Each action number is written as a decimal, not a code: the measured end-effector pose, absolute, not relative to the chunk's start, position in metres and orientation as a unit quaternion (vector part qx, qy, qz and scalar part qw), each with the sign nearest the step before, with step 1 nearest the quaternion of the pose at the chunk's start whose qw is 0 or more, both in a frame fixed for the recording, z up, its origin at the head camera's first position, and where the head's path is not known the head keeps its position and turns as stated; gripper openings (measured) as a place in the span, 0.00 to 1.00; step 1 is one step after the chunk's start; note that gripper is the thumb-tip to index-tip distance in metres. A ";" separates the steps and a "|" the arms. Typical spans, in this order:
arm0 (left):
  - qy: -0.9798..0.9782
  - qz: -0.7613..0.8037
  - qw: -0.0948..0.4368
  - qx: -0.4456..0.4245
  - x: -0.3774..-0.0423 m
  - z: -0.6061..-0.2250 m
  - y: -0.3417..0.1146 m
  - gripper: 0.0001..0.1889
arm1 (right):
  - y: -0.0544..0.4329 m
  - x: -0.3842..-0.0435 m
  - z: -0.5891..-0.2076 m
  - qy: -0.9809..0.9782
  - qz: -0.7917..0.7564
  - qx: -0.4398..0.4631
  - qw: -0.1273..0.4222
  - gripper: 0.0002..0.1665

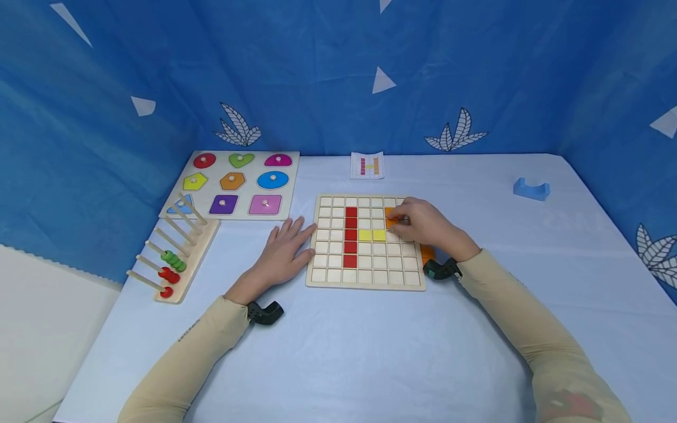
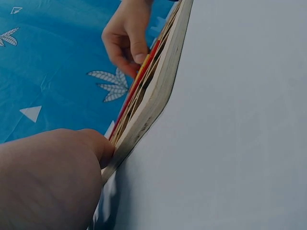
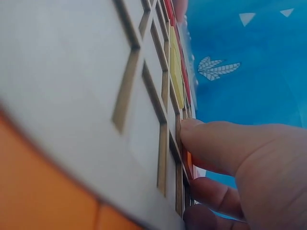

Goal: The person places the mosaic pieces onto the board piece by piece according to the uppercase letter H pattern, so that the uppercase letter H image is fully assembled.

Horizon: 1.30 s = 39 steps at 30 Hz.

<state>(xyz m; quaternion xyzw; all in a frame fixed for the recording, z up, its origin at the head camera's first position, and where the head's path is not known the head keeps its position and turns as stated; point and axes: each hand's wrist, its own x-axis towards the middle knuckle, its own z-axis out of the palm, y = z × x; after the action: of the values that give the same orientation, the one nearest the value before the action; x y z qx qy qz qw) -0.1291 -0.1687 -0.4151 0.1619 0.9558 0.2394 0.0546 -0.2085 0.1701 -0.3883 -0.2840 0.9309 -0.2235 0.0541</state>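
A wooden grid board (image 1: pixel 365 279) with white squares lies mid-table. A column of red tiles (image 1: pixel 351 235) and a short row of yellow tiles (image 1: pixel 372 235) sit in it. My right hand (image 1: pixel 425 223) is over the board's right part, thumb and fingertips around an orange tile (image 1: pixel 391 222); the fingers partly hide that column. In the right wrist view, orange (image 3: pixel 189 160) shows between the thumb (image 3: pixel 216 143) and a finger. My left hand (image 1: pixel 282 252) lies with spread fingers against the board's left edge, also seen in the left wrist view.
More orange tiles (image 1: pixel 428 254) lie beside the board's right edge, partly under the right wrist. A small pattern card (image 1: pixel 367 165) is behind the board. At left are a shape puzzle (image 1: pixel 243 200) and a bead stand (image 1: pixel 193 252); a blue holder (image 1: pixel 531 190) stands far right.
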 end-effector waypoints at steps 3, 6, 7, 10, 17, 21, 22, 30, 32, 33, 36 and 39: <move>0.956 0.239 0.053 0.161 -0.129 -0.415 -0.169 0.33 | 0.170 -0.209 -0.387 0.931 -0.226 -0.283 0.054 0.17; 0.956 0.239 0.052 0.162 -0.129 -0.415 -0.169 0.33 | 0.170 -0.209 -0.387 0.931 -0.226 -0.282 0.056 0.17; 0.956 0.239 0.051 0.162 -0.129 -0.415 -0.169 0.33 | 0.170 -0.209 -0.387 0.931 -0.226 -0.281 0.057 0.16; 0.956 0.240 0.051 0.162 -0.129 -0.414 -0.169 0.33 | 0.170 -0.209 -0.387 0.932 -0.226 -0.279 0.060 0.16; 0.956 0.240 0.053 0.162 -0.130 -0.417 -0.169 0.33 | 0.169 -0.207 -0.385 0.932 -0.224 -0.277 0.061 0.17; 0.956 0.238 0.054 0.161 -0.131 -0.419 -0.169 0.33 | 0.171 -0.208 -0.387 0.933 -0.222 -0.278 0.060 0.17; 0.956 0.237 0.055 0.162 -0.131 -0.419 -0.169 0.33 | 0.171 -0.208 -0.387 0.933 -0.220 -0.277 0.060 0.17; 0.957 0.236 0.051 0.164 -0.130 -0.417 -0.169 0.33 | 0.173 -0.210 -0.390 0.932 -0.224 -0.274 0.075 0.19; 0.957 0.235 0.050 0.164 -0.130 -0.416 -0.169 0.33 | 0.173 -0.210 -0.389 0.931 -0.227 -0.274 0.079 0.19; 0.957 0.236 0.050 0.164 -0.130 -0.416 -0.169 0.33 | 0.173 -0.210 -0.389 0.931 -0.228 -0.273 0.081 0.19; 0.957 0.236 0.049 0.163 -0.130 -0.416 -0.169 0.33 | 0.173 -0.209 -0.387 0.931 -0.231 -0.271 0.084 0.20; 0.957 0.234 0.049 0.163 -0.130 -0.417 -0.169 0.33 | 0.174 -0.208 -0.386 0.929 -0.236 -0.274 0.082 0.19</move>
<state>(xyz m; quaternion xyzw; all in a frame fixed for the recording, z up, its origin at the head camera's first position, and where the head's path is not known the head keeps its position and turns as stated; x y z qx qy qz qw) -0.1297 -0.1689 -0.4168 0.1625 0.9572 0.2344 0.0494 -0.2079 0.1739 -0.3856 -0.2736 0.9287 -0.2362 0.0825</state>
